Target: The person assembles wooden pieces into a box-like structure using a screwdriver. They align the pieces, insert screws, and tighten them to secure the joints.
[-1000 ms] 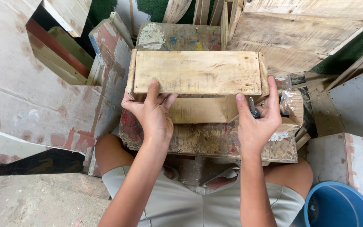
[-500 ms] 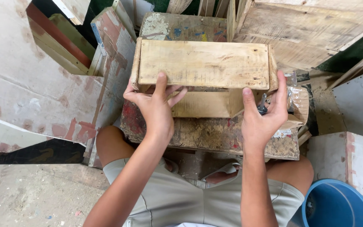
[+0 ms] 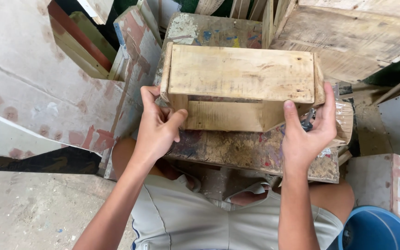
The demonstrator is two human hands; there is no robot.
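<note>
A small open wooden box [image 3: 241, 74] made of pale planks rests on a paint-stained wooden work block [image 3: 251, 150] in front of me. My left hand [image 3: 157, 124] grips the box's left end wall, thumb on the near side. My right hand [image 3: 307, 129] clasps the right end wall, thumb up against the front edge. A dark small object [image 3: 307, 124] shows by my right palm; what it is cannot be told. The box's top board faces me, and a lower board shows beneath it.
Large worn plywood sheets [image 3: 33, 92] lean at the left. More boards [image 3: 348, 37] are stacked at the back and right. A blue bucket [image 3: 378, 231] sits at the lower right beside a white-painted box [image 3: 394, 185]. My knees flank the work block.
Both hands have shifted from under the box's front edge outward to its two end walls. The box sits slightly higher and more square in view.
</note>
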